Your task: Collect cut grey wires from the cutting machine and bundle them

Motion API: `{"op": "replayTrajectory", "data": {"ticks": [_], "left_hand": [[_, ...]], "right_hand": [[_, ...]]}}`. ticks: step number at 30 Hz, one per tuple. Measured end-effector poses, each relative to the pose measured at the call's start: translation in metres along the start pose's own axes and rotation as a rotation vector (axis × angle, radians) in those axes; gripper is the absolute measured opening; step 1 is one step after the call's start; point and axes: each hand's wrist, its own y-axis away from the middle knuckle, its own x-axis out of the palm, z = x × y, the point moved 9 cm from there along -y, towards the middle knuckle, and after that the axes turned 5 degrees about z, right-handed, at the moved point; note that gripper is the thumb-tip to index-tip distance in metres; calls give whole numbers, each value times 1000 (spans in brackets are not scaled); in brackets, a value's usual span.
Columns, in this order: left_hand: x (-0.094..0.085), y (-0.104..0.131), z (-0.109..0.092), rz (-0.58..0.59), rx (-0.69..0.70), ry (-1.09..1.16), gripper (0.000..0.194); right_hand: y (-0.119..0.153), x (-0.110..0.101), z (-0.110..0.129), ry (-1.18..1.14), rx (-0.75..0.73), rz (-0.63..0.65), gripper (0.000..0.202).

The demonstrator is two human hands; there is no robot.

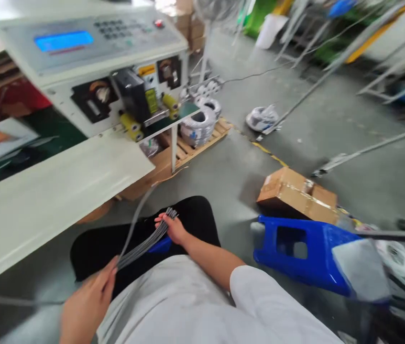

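Observation:
A bundle of thin grey cables (145,246) lies slanting over my lap. My right hand (175,229) wraps round its far end, where the cut tips stick out together. Toward the near end, my left hand (93,294) closes on the same bundle between thumb and fingers. One loose grey cable (136,217) arches up from beside my left hand toward the machine's tray edge. Another grey length trails leftward behind that hand, partly blurred. Under the bundle, a small blue patch shows between my legs.
A cable-cutting machine (94,57) with a lit display stands ahead, its long pale tray (62,191) sloping down at left. Cable coils (198,126) sit on a wooden pallet. To my right are a cardboard box (291,191) and a blue plastic stool (295,248).

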Motion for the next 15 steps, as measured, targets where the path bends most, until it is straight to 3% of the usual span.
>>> {"op": "replayTrajectory", "data": {"ticks": [3, 6, 11, 15], "left_hand": [[46, 18, -6, 196, -27, 56, 42], [69, 26, -7, 301, -65, 152, 41], [69, 27, -11, 385, -83, 246, 40], [60, 24, -13, 356, -38, 181, 42]], "right_hand": [[-4, 2, -7, 7, 25, 6, 36], [-3, 4, -10, 7, 22, 36, 36], [1, 6, -7, -30, 36, 30, 35], [5, 13, -3, -37, 2, 39, 32]]}}
